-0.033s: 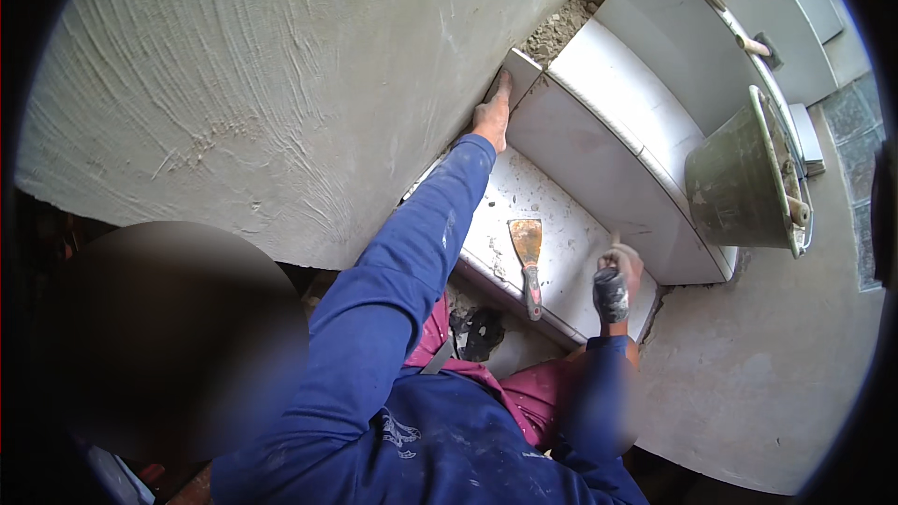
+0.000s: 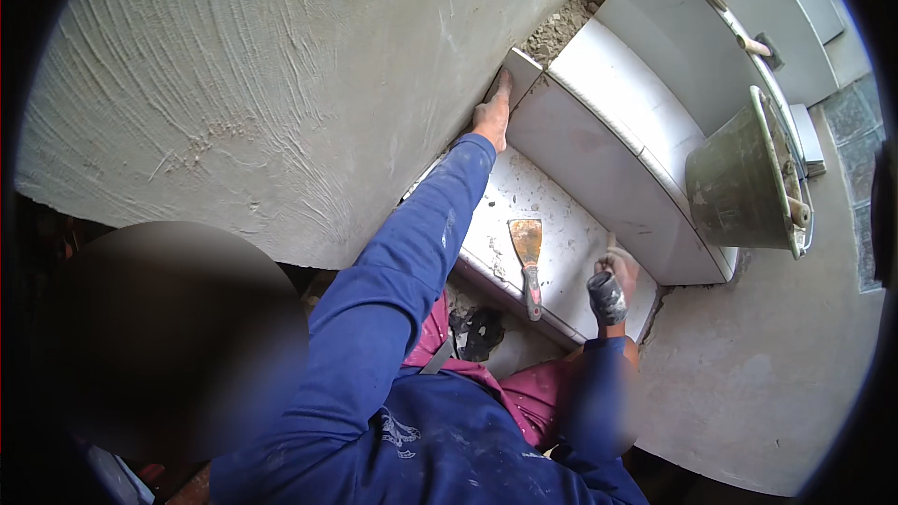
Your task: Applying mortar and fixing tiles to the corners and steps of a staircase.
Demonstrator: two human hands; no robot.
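At the left end of the white step (image 2: pixel 568 266), left hand (image 2: pixel 493 115) flat, fingers extended, against a small tile (image 2: pixel 522 78). Near its right end, right hand (image 2: pixel 621 267) at a dark smeared cylinder (image 2: pixel 607 297), can't tell if gripped. Scraper (image 2: pixel 528 252) mid-step, handle at front edge. Surface gritty; rough grey wall (image 2: pixel 281 84) left, green bucket (image 2: pixel 730 178) right.

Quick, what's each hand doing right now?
Left hand: open, fingers stretched out against a small tile piece.
Right hand: closed, seemingly holding a dark, white-smeared tool, maybe a mallet.
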